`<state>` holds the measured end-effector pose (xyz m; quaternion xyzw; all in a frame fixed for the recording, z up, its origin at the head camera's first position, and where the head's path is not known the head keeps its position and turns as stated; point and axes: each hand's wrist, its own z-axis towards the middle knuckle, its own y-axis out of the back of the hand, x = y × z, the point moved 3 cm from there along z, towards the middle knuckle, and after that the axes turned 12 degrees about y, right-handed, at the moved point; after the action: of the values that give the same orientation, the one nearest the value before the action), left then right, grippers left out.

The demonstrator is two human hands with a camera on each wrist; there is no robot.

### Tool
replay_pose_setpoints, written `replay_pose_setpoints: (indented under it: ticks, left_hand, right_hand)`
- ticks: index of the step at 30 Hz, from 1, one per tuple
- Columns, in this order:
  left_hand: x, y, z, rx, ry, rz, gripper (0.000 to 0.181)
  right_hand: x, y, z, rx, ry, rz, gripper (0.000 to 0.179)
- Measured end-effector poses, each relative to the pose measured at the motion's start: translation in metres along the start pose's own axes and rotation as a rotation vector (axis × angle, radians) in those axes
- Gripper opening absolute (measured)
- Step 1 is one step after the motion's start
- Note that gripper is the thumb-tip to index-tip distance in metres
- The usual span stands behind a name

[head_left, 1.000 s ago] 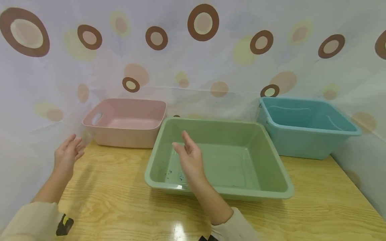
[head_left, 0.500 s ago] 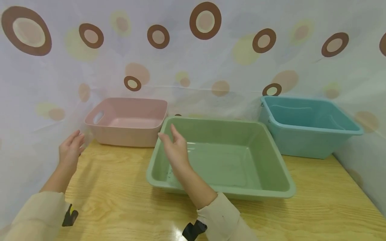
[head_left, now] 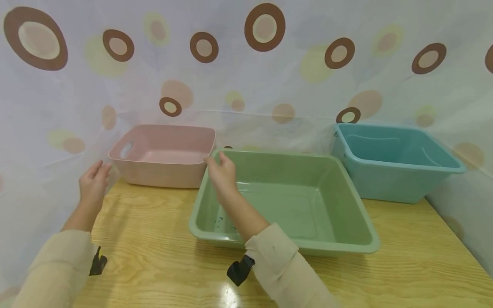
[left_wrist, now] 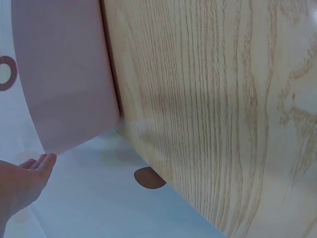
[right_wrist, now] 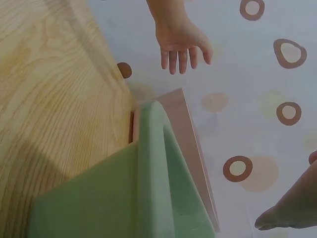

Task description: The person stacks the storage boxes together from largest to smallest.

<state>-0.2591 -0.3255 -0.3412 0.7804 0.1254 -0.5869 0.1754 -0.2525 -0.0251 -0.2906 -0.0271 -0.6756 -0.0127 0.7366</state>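
A pink basin [head_left: 161, 174] with a handle hole in its left end stands on the table against the patterned cloth. My left hand [head_left: 93, 184] is raised just off that end, its fingers extended and holding nothing. In the right wrist view a small gap shows between this left hand [head_left: 93, 184] and the pink basin. My right hand [head_left: 223, 173] hovers over the left rim of a green basin [head_left: 285, 214], close to the pink basin's right end. Its thumb and fingers are extended, with nothing in them. In the right wrist view only part of the right hand [right_wrist: 292, 203] shows.
A blue bin [head_left: 389, 182] stands at the back right, beside the green basin. Small dark specks lie in the green basin's near left corner. The wooden table [head_left: 146, 256] stretches across the front, and a white cloth with round patterns [head_left: 239, 77] hangs behind.
My right hand has moved left and up, from over the green basin's inside to its left rim. The left hand has shifted slightly right and up. The basins keep their places.
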Motion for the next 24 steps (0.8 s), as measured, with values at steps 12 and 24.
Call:
replay_pose_setpoints:
  ticks: [12, 24]
  left_hand:
    - [0.002, 0.000, 0.016, -0.081, 0.010, 0.076, 0.068]
    - [0.005, -0.012, 0.026, -0.129, 0.042, 0.128, 0.071]
  right_hand:
    - [-0.017, -0.005, 0.025, -0.009, -0.101, -0.012, 0.064]
    - [-0.021, -0.001, 0.043, -0.008, -0.041, -0.126, 0.065]
